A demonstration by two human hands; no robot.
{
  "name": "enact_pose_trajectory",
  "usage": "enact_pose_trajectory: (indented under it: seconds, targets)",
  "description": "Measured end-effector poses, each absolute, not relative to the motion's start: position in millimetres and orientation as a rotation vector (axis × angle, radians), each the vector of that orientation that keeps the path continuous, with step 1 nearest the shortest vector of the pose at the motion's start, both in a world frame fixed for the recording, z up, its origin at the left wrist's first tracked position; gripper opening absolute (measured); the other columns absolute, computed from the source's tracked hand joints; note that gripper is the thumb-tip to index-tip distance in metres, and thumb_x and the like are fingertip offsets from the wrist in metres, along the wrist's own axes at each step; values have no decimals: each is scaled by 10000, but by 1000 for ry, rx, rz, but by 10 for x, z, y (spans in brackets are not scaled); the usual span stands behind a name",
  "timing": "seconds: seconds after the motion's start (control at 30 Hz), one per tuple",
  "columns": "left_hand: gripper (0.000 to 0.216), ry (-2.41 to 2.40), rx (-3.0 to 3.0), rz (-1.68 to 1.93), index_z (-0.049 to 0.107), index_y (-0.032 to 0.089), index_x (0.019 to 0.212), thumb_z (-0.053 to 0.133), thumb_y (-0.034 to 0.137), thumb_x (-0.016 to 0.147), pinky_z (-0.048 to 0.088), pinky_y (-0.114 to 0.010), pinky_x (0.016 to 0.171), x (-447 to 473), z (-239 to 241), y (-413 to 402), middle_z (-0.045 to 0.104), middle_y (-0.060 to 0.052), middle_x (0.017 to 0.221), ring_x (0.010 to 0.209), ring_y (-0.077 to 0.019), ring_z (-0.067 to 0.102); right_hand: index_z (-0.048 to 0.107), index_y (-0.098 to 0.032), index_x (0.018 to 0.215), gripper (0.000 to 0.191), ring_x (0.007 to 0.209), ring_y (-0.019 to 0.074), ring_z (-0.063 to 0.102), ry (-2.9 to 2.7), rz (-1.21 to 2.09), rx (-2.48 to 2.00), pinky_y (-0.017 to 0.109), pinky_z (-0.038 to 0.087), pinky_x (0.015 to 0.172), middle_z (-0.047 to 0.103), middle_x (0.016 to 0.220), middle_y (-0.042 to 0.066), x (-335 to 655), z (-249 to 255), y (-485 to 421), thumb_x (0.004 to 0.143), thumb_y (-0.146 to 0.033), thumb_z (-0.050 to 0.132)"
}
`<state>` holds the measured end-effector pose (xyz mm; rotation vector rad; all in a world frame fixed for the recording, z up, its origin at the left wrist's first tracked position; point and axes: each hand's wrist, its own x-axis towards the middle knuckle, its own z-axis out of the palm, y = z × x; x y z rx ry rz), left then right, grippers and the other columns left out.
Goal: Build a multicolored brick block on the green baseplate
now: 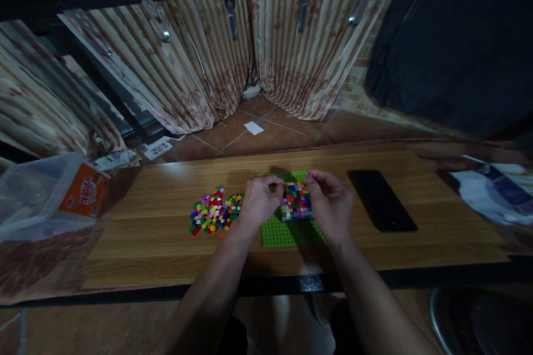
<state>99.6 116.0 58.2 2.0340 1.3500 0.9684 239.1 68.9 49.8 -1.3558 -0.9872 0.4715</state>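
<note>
A green studded baseplate (277, 236) lies on the wooden table, with a block of many-coloured small toy bricks (296, 202) built up on it. My left hand (261, 198) is at the block's left side, thumb and forefinger pinched at its far left corner; whatever is between the fingertips is too small to name. Over the far right corner, my right hand (333, 199) pinches a small pink brick (308, 176). Left of my left hand, a loose heap of mixed-colour bricks (212, 212) is spread on the table, partly hidden by that hand.
A black phone-like slab (382, 199) lies on the table (145, 238) to the right. On the left stands a clear plastic bin (41, 194) with an orange label. Striped curtains (200, 61) hang beyond the tiled floor, where a white paper (254, 127) lies.
</note>
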Motion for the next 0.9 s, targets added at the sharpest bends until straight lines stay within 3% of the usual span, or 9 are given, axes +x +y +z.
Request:
enact_pose_trajectory:
  seconds: [0.17,0.37,0.67,0.9]
  targets:
    - [213,1272,1945,1011,760,216,970,572,176,878,551,-324,908,948,480,1109,782,-39,995,916,-189,733,732,-183,940,217,804,191,679,-1184,403,-1444,340,538,754,733,907,70,2372,532,656,852,-307,577]
    - [377,1295,1790,1085,658,192,1212,512,96,879,521,-372,1001,941,374,1001,747,-77,1125,1056,-201,699,726,-186,983,245,838,211,674,-1418,331,-1514,371,533,784,729,939,85,2321,556,652,876,-276,524]
    - [452,1319,1603,1146,542,216,1343,478,123,905,535,-326,974,965,350,817,738,-60,1157,1071,-182,692,715,-192,930,205,814,238,660,-1623,206,-1608,401,503,793,737,907,80,2222,522,694,859,-240,529]
    - [499,1347,1632,1122,507,212,1379,481,115,890,552,-314,931,973,372,749,750,-57,1128,975,-180,719,733,-217,912,228,872,246,649,-1707,160,-1565,402,480,837,738,907,64,2198,489,720,893,-244,507]
